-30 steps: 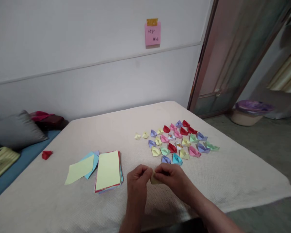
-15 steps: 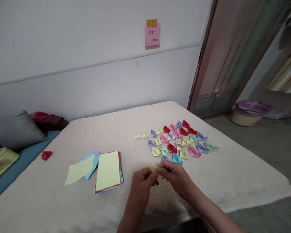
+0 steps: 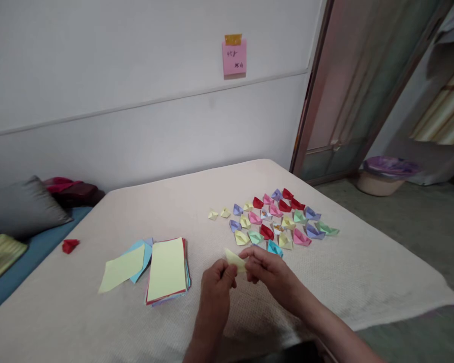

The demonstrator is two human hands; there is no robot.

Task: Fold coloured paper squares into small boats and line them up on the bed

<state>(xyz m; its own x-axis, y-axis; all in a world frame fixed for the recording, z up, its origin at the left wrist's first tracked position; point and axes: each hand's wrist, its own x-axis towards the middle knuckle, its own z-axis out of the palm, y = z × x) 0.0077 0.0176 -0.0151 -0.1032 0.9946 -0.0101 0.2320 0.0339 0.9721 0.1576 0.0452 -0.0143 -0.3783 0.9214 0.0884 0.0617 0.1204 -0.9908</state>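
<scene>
Both my hands meet over the near middle of the white table (image 3: 79, 322). My left hand (image 3: 216, 285) and my right hand (image 3: 269, 272) are closed in pinches on a small folded yellow paper piece (image 3: 234, 259), which pokes up between the fingertips. Just beyond them lies a cluster of several small folded paper boats (image 3: 276, 221) in red, pink, yellow, green, purple and blue. Left of my hands sits a stack of coloured paper sheets (image 3: 167, 269) with a yellow sheet on top.
A loose yellow sheet (image 3: 121, 268) over blue ones lies left of the stack. A red folded piece (image 3: 69, 245) sits at the table's left edge. Grey cushion (image 3: 22, 206) far left, pink note (image 3: 234, 56) on the wall, basin (image 3: 385, 176) on the floor right.
My hands have lifted and turned the yellow piece; it now sticks out above my fingers where before it was mostly covered. The view has shifted slightly.
</scene>
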